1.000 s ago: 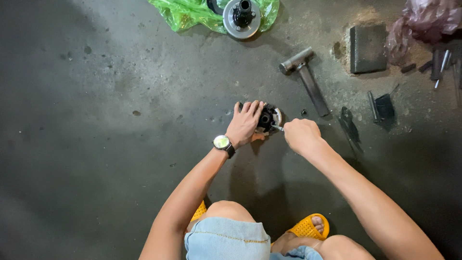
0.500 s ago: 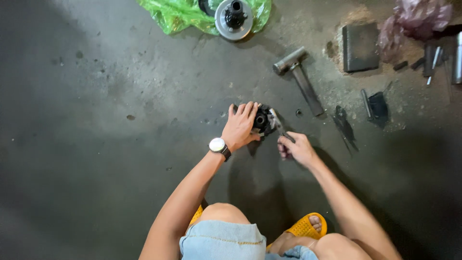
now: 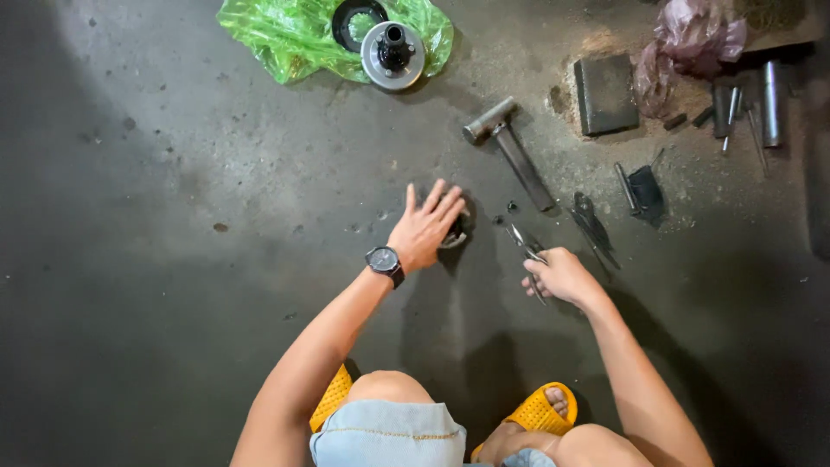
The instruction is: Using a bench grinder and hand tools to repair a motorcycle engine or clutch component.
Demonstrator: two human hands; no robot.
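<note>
Pliers (image 3: 527, 251), gripped in the right hand (image 3: 560, 277), point far-left toward the round part (image 3: 456, 232) under the splayed left hand (image 3: 425, 229).

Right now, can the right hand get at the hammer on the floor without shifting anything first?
Probably yes: the hammer lies just beyond the right hand over bare floor. But that hand already grips pliers.

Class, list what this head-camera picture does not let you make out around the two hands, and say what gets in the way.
1. Round metal part, head view: mostly covered by the left hand.
2. Pliers, head view: handles hidden inside the right hand, so the grip is unclear.
3. Two small dark bits on the floor: too small to identify.
4. Metal rods, top right: in shadow.
</note>
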